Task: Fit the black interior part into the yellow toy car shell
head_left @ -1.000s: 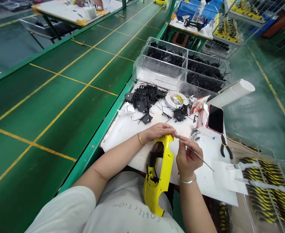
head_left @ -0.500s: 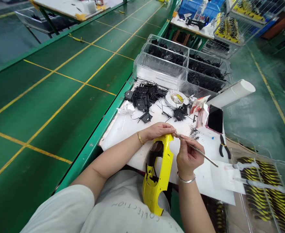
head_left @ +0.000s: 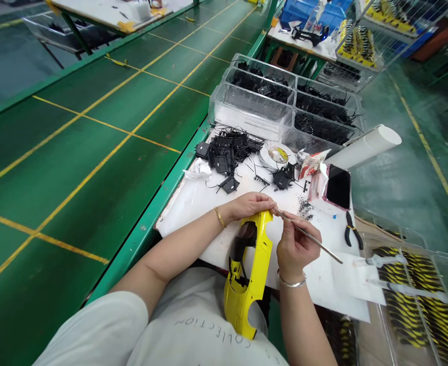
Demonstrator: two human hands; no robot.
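My left hand [head_left: 248,205] is closed over the front end of a yellow toy car body [head_left: 252,269], which stands on edge and reaches down to my lap. My right hand [head_left: 294,244] pinches thin metal tweezers [head_left: 309,236]; their tip touches the car's top end beside my left fingers. Both hands hover over a white work board [head_left: 193,203]. A heap of small black parts with wires [head_left: 227,150] lies behind my hands, and a smaller clump of black parts [head_left: 284,178] sits to its right.
Clear bins of black parts [head_left: 285,101] line the back of the board. A tape roll [head_left: 277,155], a phone [head_left: 338,187], black pliers [head_left: 351,231] and a white tube [head_left: 364,147] lie to the right. A tray of yellow-black parts [head_left: 418,300] is at right; a green conveyor [head_left: 94,137] runs at left.
My right hand tilted the tweezers slightly, so the rear end rose. The view shifted a little; both hands stay at the car's front end.
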